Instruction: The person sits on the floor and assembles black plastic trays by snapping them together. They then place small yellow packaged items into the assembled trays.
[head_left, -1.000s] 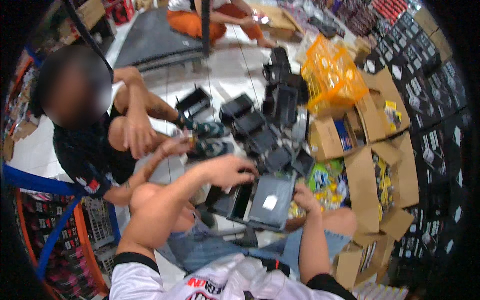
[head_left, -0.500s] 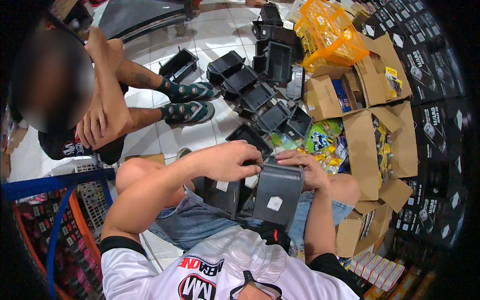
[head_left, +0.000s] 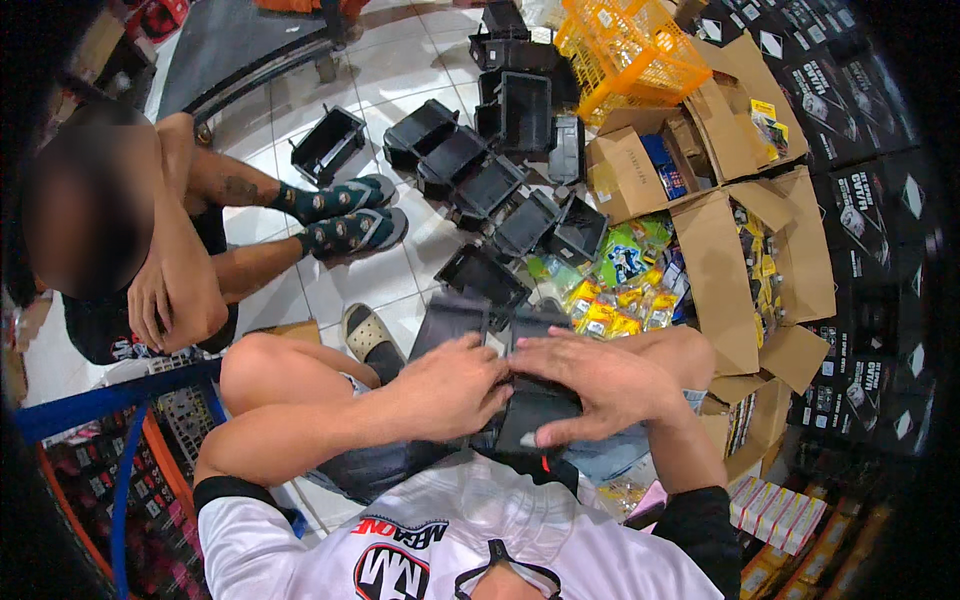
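Two dark plastic bins (head_left: 448, 326) lie side by side across my lap, their outer sides up and largely covered by my hands. My left hand (head_left: 452, 388) rests over the left bin with its fingers curled together at the seam between the two. What its fingertips pinch there, if anything, is hidden. Flat over the other bin, my right hand (head_left: 592, 380) has its fingers stretched toward the left hand and its thumb spread apart. A pale label shows between the fingertips.
Several black bins (head_left: 478, 185) lie on the tiled floor ahead. To the right are yellow packets (head_left: 610, 308), open cardboard boxes (head_left: 715, 285) and an orange crate (head_left: 635, 65). Another person's sandalled feet (head_left: 350, 225) are at left, beyond a blue metal frame (head_left: 120, 390).
The bins have been tipped farther forward on my lap. My left hand has moved down and left; the right hand has come off the far edge and now lies over the bin.
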